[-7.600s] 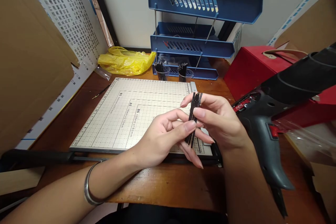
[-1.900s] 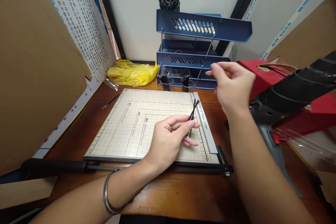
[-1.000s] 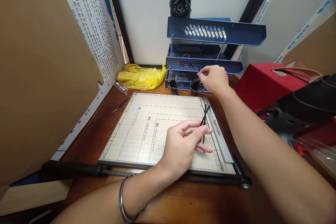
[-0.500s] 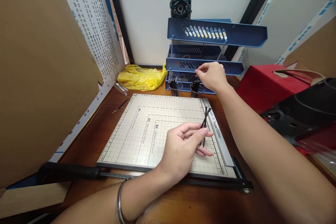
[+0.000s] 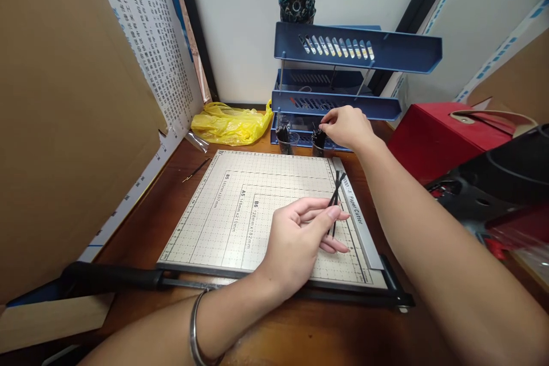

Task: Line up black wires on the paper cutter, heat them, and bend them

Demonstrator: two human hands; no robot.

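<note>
My left hand (image 5: 300, 234) is above the paper cutter (image 5: 214, 223). Its thumb and fingers pinch a few thin black strips (image 5: 336, 191), which cross one another and stick up past the fingertips. My right hand (image 5: 347, 126) reaches to the back, its thumb and index finger closed at the top of a clear cup (image 5: 318, 151) packed with similar black strips. Whether a strip lies between those fingertips is too small to make out. A second clear cup (image 5: 286, 146) of black strips stands just left of it.
Behind the cups rises a blue tiered tray rack (image 5: 334, 104). A yellow plastic bag (image 5: 234, 126) lies at the back left, and a red box (image 5: 441, 137) stands at right. The cutter's black handle (image 5: 111, 277) extends along the front left. A thin dark stick (image 5: 196, 170) lies left of the board.
My right hand has lowered slightly, bringing its fingertips down to the strips in the right cup. The left hand keeps its pinch on the strips. The view has shifted a little.
</note>
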